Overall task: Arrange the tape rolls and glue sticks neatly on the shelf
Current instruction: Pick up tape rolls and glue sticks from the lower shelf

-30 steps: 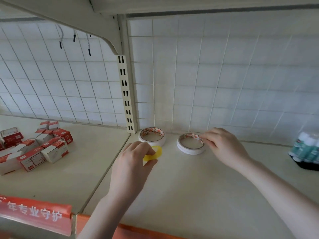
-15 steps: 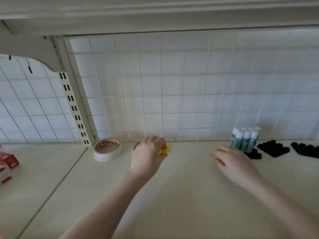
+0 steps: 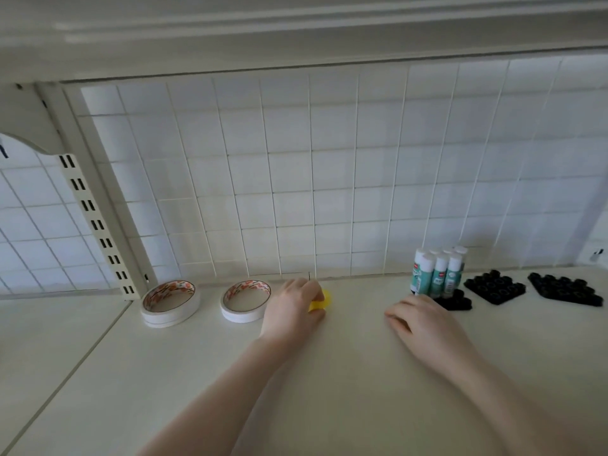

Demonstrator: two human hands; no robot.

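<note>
Two white tape rolls with orange-patterned cores lie flat at the back of the cream shelf [image 3: 329,390]: one [image 3: 170,302] by the slotted upright, the other [image 3: 246,301] to its right. My left hand [image 3: 292,312] holds a small yellow tape roll [image 3: 320,302] just right of the second roll, low over the shelf; most of it is hidden by my fingers. Several white-and-teal glue sticks [image 3: 437,273] stand upright in a cluster at the back right. My right hand [image 3: 424,324] rests on the shelf in front of them, fingers loosely bent, holding nothing.
Black moulded trays sit right of the glue sticks: one [image 3: 454,302] under them, another [image 3: 493,286], a third [image 3: 564,289]. A white wire grid [image 3: 312,179] backs the shelf. A slotted upright [image 3: 98,225] bounds the left bay. An upper shelf hangs overhead.
My view has swung right. My left hand carried the yellow roll from in front of the left roll to the right of the second roll. My right hand left that roll and moved toward the glue sticks.
</note>
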